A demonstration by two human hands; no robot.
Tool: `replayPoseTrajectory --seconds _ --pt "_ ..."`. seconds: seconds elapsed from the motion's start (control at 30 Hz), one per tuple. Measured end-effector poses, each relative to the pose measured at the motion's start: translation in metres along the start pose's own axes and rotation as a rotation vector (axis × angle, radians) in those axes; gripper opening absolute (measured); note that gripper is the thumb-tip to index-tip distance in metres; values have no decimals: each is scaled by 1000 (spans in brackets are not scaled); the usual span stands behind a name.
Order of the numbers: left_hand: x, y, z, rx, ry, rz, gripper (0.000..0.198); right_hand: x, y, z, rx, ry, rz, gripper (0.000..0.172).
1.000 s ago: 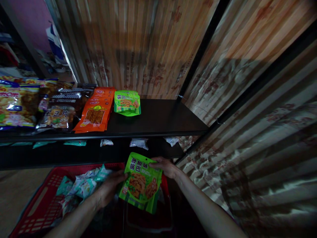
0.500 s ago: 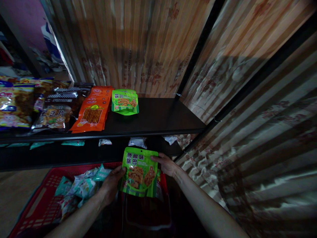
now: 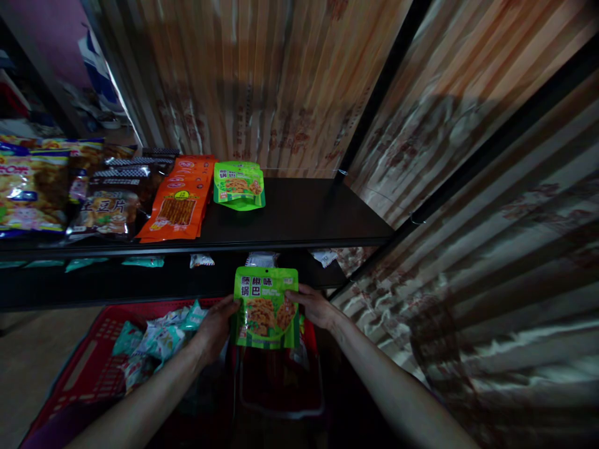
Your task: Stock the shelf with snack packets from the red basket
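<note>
A green snack pouch is held upright by its two side edges, its printed front facing the camera. My left hand grips the left edge and my right hand pinches the right edge, thumb on the front. The pouch hangs in front of the lower shelf and above a red basket. On the upper shelf, another green pouch stands beside orange snack packs. Further left lie dark-topped clear bags and yellow-and-blue bags.
A red basket with teal and white packets stands at the lower left. Another red basket sits below the held pouch. Small packets lie on the lower shelf. Black posts and pleated curtains are behind and right.
The held pouch has risen slightly and is more upright, with both hands still on it. The shelf has shifted slightly up and right in the view.
</note>
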State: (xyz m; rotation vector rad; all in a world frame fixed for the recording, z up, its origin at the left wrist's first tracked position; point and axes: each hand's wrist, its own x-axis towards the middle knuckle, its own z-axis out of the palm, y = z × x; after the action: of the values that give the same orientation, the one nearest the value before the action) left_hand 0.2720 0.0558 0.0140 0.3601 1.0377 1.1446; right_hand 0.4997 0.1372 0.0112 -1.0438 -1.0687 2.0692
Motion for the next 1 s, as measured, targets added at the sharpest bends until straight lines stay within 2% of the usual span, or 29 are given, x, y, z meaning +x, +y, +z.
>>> replayPoseTrajectory --seconds 0.17,0.47,0.57,0.8,1.0 --pt "-2 6 8 1 79 20 25 -1 -5 3 -39 -21 -2 42" --pt "-1 2 10 25 54 44 35 3 4 0 -8 27 -10 48" --pt "0 1 9 -2 77 55 39 5 7 0 -20 47 -28 47" --pt "1 3 9 -29 177 72 33 5 9 4 -24 1 3 49" --pt "3 3 9 -23 172 77 31 8 9 5 -42 10 -5 47"
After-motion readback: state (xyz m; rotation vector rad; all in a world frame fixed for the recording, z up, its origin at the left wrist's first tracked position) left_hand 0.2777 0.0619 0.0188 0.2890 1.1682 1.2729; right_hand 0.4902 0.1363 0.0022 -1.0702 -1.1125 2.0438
